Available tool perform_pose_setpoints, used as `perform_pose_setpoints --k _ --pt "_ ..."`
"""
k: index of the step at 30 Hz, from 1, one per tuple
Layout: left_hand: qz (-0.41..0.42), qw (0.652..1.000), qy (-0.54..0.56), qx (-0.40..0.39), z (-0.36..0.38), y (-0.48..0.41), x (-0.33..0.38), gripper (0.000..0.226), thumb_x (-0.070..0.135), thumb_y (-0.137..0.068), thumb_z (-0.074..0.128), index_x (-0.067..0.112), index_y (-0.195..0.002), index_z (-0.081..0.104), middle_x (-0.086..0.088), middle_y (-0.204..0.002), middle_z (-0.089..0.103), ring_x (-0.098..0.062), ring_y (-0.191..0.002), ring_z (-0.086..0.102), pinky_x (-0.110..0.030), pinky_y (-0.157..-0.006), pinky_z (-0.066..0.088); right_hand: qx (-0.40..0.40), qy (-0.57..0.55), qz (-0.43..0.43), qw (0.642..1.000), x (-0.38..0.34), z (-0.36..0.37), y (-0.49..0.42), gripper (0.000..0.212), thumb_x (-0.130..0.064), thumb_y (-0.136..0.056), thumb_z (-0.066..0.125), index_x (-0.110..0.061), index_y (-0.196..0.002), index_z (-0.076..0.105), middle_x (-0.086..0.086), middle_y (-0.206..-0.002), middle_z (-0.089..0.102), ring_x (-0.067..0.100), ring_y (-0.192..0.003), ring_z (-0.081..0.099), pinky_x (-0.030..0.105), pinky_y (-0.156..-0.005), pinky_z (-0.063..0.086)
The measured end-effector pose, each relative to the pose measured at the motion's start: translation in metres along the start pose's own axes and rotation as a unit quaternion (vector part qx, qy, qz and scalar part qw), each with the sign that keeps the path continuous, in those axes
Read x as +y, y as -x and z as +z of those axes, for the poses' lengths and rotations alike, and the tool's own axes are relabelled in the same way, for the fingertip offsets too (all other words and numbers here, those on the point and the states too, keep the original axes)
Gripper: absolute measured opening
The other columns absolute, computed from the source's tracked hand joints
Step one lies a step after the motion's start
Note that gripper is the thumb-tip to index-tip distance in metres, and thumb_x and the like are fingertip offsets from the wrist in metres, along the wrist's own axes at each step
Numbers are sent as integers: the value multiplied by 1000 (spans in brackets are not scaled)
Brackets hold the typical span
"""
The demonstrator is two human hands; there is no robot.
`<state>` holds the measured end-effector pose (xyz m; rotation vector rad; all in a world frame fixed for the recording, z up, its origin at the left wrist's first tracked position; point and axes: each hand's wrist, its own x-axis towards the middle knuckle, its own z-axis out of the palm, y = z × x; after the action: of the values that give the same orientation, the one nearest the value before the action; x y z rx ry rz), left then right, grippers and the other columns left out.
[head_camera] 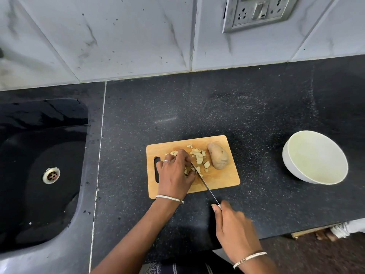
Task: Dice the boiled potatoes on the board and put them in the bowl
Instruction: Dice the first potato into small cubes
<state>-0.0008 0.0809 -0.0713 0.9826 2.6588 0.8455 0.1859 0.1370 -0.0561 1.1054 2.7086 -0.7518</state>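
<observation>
- Right now the person is standing at the black counter and is working on the board, which is lying near the middle of it, with its slot to the left.
- The left hand is resting on the left half of the board. Its fingers are curling down over some of the pieces and are holding them just beside the blade.
- The right hand is gripping the knife by the handle, near the front edge of the counter. The handle is almost hidden in the hand, and one finger is lying straight beside it.
- The blade is running slantwise from this hand over the near edge of the board, and its tip is going in under the left fingers.
- More pale pieces are lying loose in the middle of the board, between the left hand and the potato.
- This potato is whole, with the skin on, and is lying on the right part of the board, apart from the knife.
- The white bowl is standing on the counter to the right, well apart from the board, and its inside is showing plain white.
- At the left the dark sink is showing its drain. Behind the counter the tiles are carrying a socket.
- Each wrist is wearing a thin bangle.
</observation>
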Motion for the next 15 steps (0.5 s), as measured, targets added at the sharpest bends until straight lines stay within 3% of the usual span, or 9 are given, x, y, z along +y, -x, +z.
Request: perform_pose_setpoints --k 7,15 --pt "-19 1000 15 3 -2 0 2 38 23 -71 75 25 -97 48 23 -82 53 -14 -93 52 -34 -80 27 -24 51 21 998 -5 3 -4 37 -48 -102 19 -22 -104 45 1 -89 67 29 -88 68 34 -58 40" --pt "-30 1000 7 0 0 -4 3 31 18 -75 67 27 -99 48 16 -89 63 -18 -95 53 -36 -78 30 -75 -168 11 983 16 -9 -10 47 -52 -97 36 -19 -69 53 -4 -55 55 9 -54 54 34 -58 42"
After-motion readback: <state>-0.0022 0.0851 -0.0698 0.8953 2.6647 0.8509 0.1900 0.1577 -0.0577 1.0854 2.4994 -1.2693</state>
